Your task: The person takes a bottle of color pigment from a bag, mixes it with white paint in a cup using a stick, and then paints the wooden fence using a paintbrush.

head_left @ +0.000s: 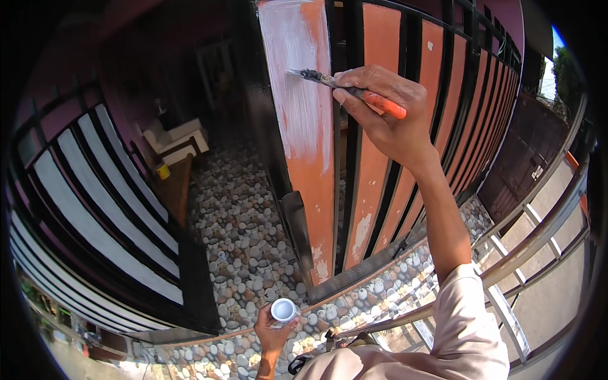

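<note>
Hidden or unclear: in our right grip, the lower fingers curl out of sight; in our left grip, some fingers pass behind the cup. Pale paint shows in the cup, its depth not readable. The room beyond the gate is mostly dark; the lens border cuts off the top of the white-streaked slat.

Brush, one: orange-ended, dark and crusted about the ferrule, pinched between thumb and fingers of our right grip, nearly closed. Its tip, left of that grip, touches the white-streaked slat.

Cup, one: small, white, upright, ringed by our left grip, which is open only to its width; well below the right grip.

White-streaked slat, one: coated above, bare orange below. Orange slats, several, right of it and behind our right grip; the far ones crowd past counting. White panels, several, far left of both grips.

Also: one sofa, one wooden table and one yellow item, left of our right grip; pebbled floor, above and around our left grip; metal railing, right of both grips.
</note>
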A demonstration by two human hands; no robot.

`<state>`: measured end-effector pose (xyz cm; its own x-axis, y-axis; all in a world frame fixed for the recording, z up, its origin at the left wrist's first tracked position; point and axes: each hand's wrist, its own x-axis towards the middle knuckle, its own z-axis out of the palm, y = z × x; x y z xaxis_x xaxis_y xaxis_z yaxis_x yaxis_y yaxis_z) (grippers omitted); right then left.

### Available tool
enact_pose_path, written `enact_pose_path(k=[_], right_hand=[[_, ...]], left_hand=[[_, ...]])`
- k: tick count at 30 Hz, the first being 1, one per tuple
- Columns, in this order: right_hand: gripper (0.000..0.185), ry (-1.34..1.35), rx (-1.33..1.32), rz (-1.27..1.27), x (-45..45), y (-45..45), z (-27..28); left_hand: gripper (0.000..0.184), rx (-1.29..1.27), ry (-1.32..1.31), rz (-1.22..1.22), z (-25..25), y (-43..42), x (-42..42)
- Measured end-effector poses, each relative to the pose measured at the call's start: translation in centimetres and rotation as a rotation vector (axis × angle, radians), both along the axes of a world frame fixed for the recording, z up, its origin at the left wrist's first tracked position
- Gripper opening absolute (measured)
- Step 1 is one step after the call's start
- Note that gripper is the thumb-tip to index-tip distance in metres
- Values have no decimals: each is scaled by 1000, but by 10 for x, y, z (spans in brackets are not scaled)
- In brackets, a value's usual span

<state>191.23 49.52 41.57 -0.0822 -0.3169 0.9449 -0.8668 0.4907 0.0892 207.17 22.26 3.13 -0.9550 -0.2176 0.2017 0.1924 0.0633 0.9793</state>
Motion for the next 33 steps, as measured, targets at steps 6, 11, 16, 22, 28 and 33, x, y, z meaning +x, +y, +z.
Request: enact_pose_path(k=[6, 11, 16, 22, 28, 33], right_hand=[[13, -557, -620, 517, 36, -16, -83], [14, -908, -608, 518, 81, -43, -165], [12, -958, -175, 276, 98, -46, -193], [13, -918, -10, 263, 103, -59, -212], [23, -922, 109, 198, 104, -67, -230], [24, -917, 107, 179, 107, -68, -235]], left_hand=[[64, -141, 81, 51, 34, 8, -8], [67, -347, 188, 90, 46, 9, -17], [69, -365, 224, 82, 47, 15, -23], [69, -309, 205, 25, 47, 20, -22], [74, -411, 240, -16, 45, 16, -18], [70, -393, 256, -1, 45, 17, -16]])
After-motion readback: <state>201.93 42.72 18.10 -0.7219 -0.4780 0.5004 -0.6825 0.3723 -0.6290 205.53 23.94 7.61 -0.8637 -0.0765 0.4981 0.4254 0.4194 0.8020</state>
